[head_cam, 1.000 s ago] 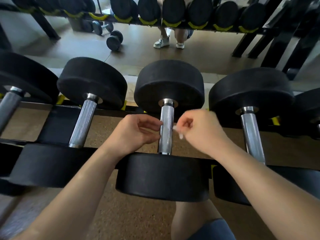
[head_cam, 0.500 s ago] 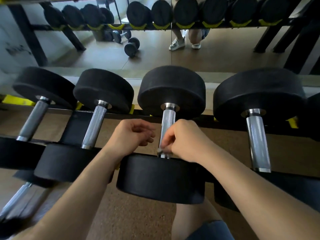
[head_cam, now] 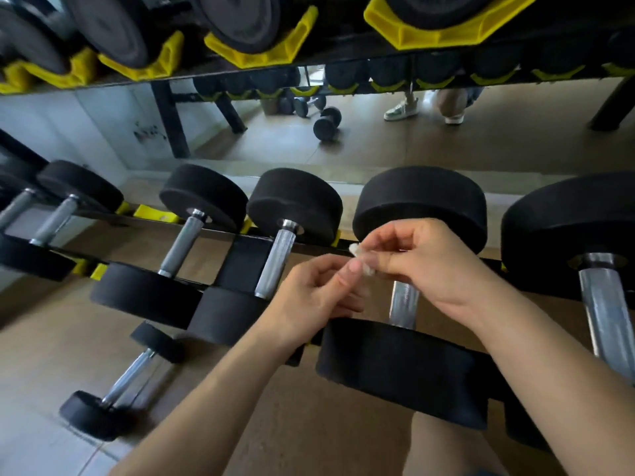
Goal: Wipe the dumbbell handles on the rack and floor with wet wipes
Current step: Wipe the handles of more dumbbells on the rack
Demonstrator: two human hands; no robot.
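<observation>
Brown floor (head_cam: 103,341) is seen under a black rack (head_cam: 245,266) filled with dumbbells. One small dumbbell (head_cam: 120,381) is laid on the floor at the left. A small white wipe (head_cam: 359,257) is held up between both hands, just above a silver handle (head_cam: 403,305) on the rack. The wipe is pinched by the fingers of the left hand (head_cam: 309,300) and of the right hand (head_cam: 426,266). More dumbbells are kept on yellow holders (head_cam: 271,49) higher up.
</observation>
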